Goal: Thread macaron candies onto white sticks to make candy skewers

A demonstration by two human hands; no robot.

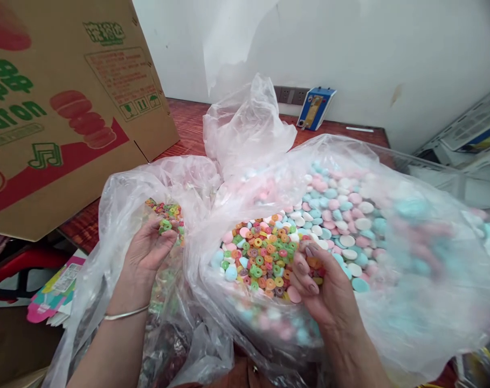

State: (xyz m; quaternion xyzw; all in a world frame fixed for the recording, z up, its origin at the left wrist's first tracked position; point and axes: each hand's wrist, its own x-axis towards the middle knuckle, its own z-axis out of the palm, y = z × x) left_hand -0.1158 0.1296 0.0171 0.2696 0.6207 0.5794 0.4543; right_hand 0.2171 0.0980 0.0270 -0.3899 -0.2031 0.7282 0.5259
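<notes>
My left hand (pixel 150 245) is inside the left plastic bag (pixel 119 188), its curled fingers closed on green gummy rings (pixel 166 225). More colourful gummy rings lie beyond those fingers. My right hand (pixel 323 280) is over the larger open bag (pixel 422 302), palm turned left and fingers curled. Orange gummy rings (pixel 314 263) show between its thumb and fingers. Next to that hand, a heap of mixed gummy rings (pixel 264 253) rests on pink, white and blue button-shaped sweets (pixel 350 215). The bottom of the left bag is hard to make out through the crumpled plastic.
A large printed cardboard box (pixel 78 108) stands at the left on the reddish wooden table (pixel 188 124). Near the wall sockets (pixel 291 95) is a blue and white device (pixel 316 109). Bunched plastic (pixel 248 126) rises at the back. Colourful packaging (pixel 56 291) lies lower left; a shelf (pixel 467 129) stands right.
</notes>
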